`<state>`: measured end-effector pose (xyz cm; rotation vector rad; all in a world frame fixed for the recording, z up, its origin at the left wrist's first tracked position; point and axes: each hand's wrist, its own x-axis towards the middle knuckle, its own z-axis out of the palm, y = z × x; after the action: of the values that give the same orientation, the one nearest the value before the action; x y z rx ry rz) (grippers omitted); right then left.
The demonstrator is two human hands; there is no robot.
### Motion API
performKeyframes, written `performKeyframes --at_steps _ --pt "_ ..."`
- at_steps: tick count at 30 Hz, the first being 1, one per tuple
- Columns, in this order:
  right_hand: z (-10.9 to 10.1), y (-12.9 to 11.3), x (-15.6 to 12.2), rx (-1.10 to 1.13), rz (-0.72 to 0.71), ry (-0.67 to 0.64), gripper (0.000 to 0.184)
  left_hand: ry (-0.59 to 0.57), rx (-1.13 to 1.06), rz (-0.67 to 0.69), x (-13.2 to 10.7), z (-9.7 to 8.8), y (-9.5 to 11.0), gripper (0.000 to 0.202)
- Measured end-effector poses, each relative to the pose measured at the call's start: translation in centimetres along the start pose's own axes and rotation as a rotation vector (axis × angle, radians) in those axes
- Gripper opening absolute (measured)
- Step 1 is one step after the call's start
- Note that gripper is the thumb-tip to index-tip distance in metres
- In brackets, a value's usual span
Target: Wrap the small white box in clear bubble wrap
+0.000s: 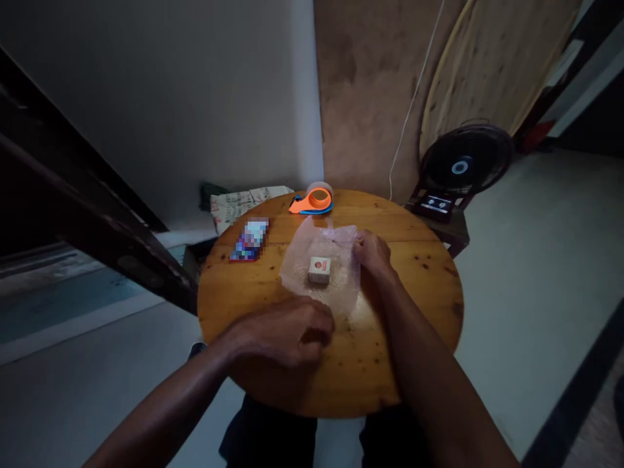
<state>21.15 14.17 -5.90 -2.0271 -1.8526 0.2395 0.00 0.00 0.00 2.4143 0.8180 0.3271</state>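
A small white box point(320, 270) with red print sits on a sheet of clear, pinkish bubble wrap point(296, 265), which lies spread on a round wooden table. My right hand point(374, 255) is closed on the sheet's right edge, near its far corner. At the near edge of the sheet is my left hand point(295, 330), its fingers curled in toward the thumb. Whatever lies between those fingers, if anything, is hidden. Neither hand touches the box.
Behind the wrap, an orange and blue tape dispenser point(318, 200) stands at the far rim of the table point(419, 299). A phone-like, blurred item point(250, 239) lies at the left. Beyond the table's right side is a dark fan point(461, 162), and printed sacking point(244, 203) is behind the left rim.
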Motion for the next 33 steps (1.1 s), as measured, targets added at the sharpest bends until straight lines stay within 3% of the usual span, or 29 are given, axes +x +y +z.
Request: performKeyframes --at_steps 2,4,6,9,11,13,15,17,19,20,22,24,27,30,33 --pt "0.3 0.0 0.0 -0.008 -0.004 0.013 0.032 0.004 -0.087 -0.102 0.5 -0.6 -1.0 0.02" --pt "0.5 -0.1 0.1 -0.011 -0.005 0.02 0.034 0.134 -0.068 -0.251 0.8 -1.0 -2.1 0.022" --pt "0.6 -0.3 0.1 -0.009 -0.005 0.024 0.035 0.175 -0.038 -0.329 0.8 -1.0 -2.6 0.024" --pt "0.7 -0.4 0.1 -0.016 -0.011 0.032 0.035 0.048 -0.05 -0.296 -0.1 -0.5 -1.4 0.023" --pt "0.7 -0.4 0.0 -0.021 -0.027 0.043 0.034 -0.096 -0.064 -0.191 -0.8 -0.3 -0.1 0.019" --pt "0.7 -0.4 -0.1 -0.024 -0.042 0.054 0.033 -0.098 -0.101 -0.157 -0.8 -0.4 0.5 0.019" --pt "0.7 -0.3 -0.1 -0.027 -0.042 0.057 0.033 0.121 -0.136 -0.203 -0.3 -0.9 -0.4 0.02" --pt "0.8 -0.3 -0.1 -0.023 -0.031 0.051 0.034 0.462 -0.121 -0.286 0.6 -1.5 -2.3 0.021" --pt "0.9 -0.2 0.0 -0.008 -0.026 0.043 0.034 0.597 -0.044 -0.338 1.2 -1.8 -4.4 0.019" --pt "0.9 -0.2 0.1 -0.002 -0.023 0.038 0.034 0.579 -0.009 -0.355 1.3 -1.8 -5.1 0.019" --pt "0.9 -0.2 0.2 -0.003 -0.025 0.031 0.034 0.413 0.027 -0.32 1.4 -1.3 -5.4 0.018" --pt "0.9 -0.2 0.1 -0.018 -0.034 0.033 0.035 0.201 0.056 -0.205 1.2 -0.5 -4.6 0.02" --pt "0.7 -0.4 0.0 -0.044 -0.058 0.036 0.035 0.06 0.118 -0.059 1.3 0.9 -2.7 0.021" --pt "0.6 -0.5 -0.1 -0.08 -0.043 0.033 0.035 -0.008 0.14 0.028 1.9 1.9 -2.1 0.019" --pt "0.7 -0.6 -0.2 -0.126 -0.01 0.035 0.034 0.014 0.067 0.092 2.5 2.7 -2.9 0.017"
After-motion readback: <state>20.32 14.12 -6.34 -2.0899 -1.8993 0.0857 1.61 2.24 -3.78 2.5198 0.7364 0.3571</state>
